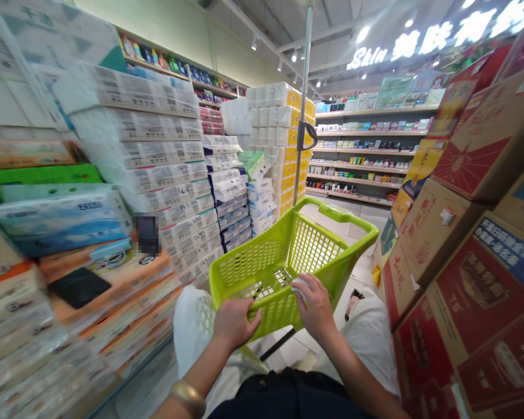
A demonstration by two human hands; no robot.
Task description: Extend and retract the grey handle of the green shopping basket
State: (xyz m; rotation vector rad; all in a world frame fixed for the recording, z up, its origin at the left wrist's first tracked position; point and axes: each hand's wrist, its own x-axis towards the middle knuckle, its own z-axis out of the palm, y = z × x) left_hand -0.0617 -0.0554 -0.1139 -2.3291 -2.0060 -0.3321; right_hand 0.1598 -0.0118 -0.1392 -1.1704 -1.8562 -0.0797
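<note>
A lime-green plastic shopping basket (262, 262) is tilted up in front of me, its open side facing me. My left hand (234, 321) grips the basket's near rim, fingers curled over the edge. My right hand (315, 305) reaches over the rim into the basket and is closed on a small white thing (297, 286) that I cannot make out. A gold bangle (187, 396) sits on my left wrist. The basket looks empty apart from the hand.
Stacks of tissue and toilet-paper packs (157, 157) rise on my left. Red and brown cartons (471, 244) are piled on my right. A metal pole (303, 110) stands behind the basket. Stocked shelves (362, 151) line the far wall. A white bag (192, 326) hangs below the basket.
</note>
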